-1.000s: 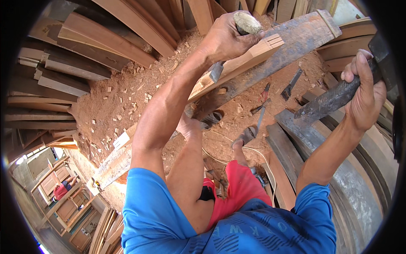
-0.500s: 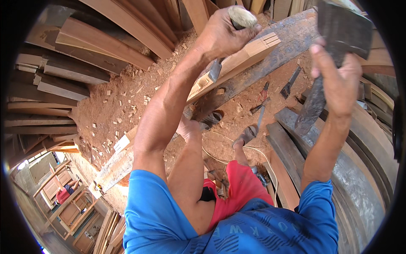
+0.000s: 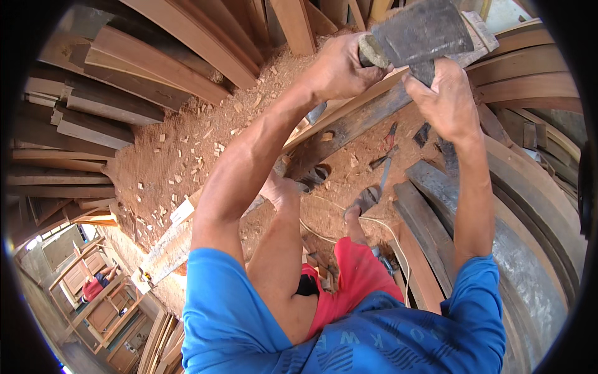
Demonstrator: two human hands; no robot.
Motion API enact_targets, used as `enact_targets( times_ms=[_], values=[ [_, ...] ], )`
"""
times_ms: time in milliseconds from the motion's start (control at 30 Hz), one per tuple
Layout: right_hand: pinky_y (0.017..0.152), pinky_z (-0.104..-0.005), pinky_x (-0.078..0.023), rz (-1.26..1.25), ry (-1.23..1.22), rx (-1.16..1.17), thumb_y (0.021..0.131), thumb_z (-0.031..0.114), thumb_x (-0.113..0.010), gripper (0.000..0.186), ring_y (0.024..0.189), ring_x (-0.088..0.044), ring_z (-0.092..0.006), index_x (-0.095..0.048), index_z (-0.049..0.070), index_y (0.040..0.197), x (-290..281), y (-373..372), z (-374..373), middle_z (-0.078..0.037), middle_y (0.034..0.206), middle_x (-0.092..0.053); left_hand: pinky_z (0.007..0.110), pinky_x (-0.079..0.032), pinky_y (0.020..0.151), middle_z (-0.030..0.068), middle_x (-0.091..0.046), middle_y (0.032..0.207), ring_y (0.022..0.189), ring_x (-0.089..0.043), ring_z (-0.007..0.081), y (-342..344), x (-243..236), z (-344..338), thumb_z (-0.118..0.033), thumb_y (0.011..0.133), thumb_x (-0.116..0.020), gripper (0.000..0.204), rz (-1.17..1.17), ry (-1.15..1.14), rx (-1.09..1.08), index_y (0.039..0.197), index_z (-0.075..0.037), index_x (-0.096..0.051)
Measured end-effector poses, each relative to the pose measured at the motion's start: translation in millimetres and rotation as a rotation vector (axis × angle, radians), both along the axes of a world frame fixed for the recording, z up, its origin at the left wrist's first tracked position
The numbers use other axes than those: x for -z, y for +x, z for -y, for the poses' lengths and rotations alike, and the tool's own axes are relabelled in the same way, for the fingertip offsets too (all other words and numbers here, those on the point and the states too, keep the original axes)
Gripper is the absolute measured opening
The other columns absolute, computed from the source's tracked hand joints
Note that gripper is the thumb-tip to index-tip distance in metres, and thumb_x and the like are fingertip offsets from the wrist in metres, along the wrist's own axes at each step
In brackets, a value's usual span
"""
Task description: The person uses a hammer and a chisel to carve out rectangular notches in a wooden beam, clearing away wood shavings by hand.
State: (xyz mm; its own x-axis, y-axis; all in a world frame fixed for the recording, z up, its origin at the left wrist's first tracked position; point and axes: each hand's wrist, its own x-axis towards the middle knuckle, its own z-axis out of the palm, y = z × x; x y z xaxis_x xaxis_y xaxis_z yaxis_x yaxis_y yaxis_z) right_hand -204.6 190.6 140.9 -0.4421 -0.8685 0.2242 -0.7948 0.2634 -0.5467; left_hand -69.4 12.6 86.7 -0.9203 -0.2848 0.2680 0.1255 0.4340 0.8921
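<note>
My left hand (image 3: 342, 68) is closed around a chisel (image 3: 374, 52), whose pale, battered handle end points up toward me. Below the fist its metal blade (image 3: 316, 113) shows over a light reddish timber (image 3: 358, 103); my hand and arm hide much of that piece. In my right hand (image 3: 445, 103) is a mallet with a dark, blocky head (image 3: 423, 32), gripped by the handle close under the head. The head's left edge is right at the chisel's handle end; whether they touch I cannot tell. The timber lies along a darker beam (image 3: 336, 138).
Pliers with red handles (image 3: 390, 132) and a dark tool (image 3: 422, 134) lie on the sawdust-strewn floor (image 3: 187, 143) among wood chips. A pale cord (image 3: 317, 230) runs by my sandalled feet. Stacked boards (image 3: 152, 56) flank both sides. Another person (image 3: 93, 288) sits far off, lower left.
My right hand has swung the mallet leftward from the far right to the chisel's handle end. My left hand, still gripping the chisel, has shifted slightly right and nearer.
</note>
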Motion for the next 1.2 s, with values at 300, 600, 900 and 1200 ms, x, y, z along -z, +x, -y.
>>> enact_targets(
  times_ms=[300,600,900,1200],
  values=[
    [0.064,-0.0266,-0.046,0.509,-0.733,0.361,0.099,0.026,-0.069,0.026,0.065,-0.057,-0.0099,-0.070,0.002,0.088,-54.9,-81.5,-9.0,-0.002,0.076,-0.063,0.031,-0.052,0.073,-0.0019,-0.068,0.082,0.079,-0.059,0.0091,-11.5,4.0,-5.3,-0.032,0.094,-0.079,0.029,0.112,-0.020,0.001,0.099,-0.004,-0.070],
    [0.054,-0.0411,-0.047,0.251,-0.065,0.184,0.089,0.043,-0.073,0.048,0.051,-0.056,-0.0181,-0.062,0.003,0.065,-13.1,-35.7,-4.9,-0.006,0.054,-0.057,0.034,-0.054,0.076,0.0035,-0.073,0.088,0.082,-0.065,0.0135,-1.4,11.9,-1.5,-0.032,0.092,-0.081,0.030,0.175,-0.096,-0.047,0.104,-0.005,-0.072],
    [0.086,-0.0491,-0.052,-0.053,0.267,0.032,0.083,0.030,-0.072,0.039,0.090,-0.067,-0.0387,-0.062,-0.007,0.074,21.9,-7.4,2.0,-0.029,0.099,-0.068,0.034,-0.054,0.075,0.0025,-0.071,0.086,0.080,-0.063,0.0115,3.0,-1.4,-9.2,-0.033,0.090,-0.082,0.034,0.142,-0.170,-0.045,0.105,-0.004,-0.070],
    [0.056,-0.0330,-0.046,0.381,-0.489,0.283,0.094,0.034,-0.071,0.037,0.053,-0.054,-0.0158,-0.066,0.002,0.075,-17.9,-46.9,-14.3,-0.006,0.062,-0.059,0.027,-0.053,0.072,-0.0031,-0.065,0.081,0.077,-0.060,0.0071,16.1,-2.0,-6.8,-0.031,0.092,-0.081,0.030,0.103,-0.079,-0.066,0.097,-0.006,-0.066]
  ],
)
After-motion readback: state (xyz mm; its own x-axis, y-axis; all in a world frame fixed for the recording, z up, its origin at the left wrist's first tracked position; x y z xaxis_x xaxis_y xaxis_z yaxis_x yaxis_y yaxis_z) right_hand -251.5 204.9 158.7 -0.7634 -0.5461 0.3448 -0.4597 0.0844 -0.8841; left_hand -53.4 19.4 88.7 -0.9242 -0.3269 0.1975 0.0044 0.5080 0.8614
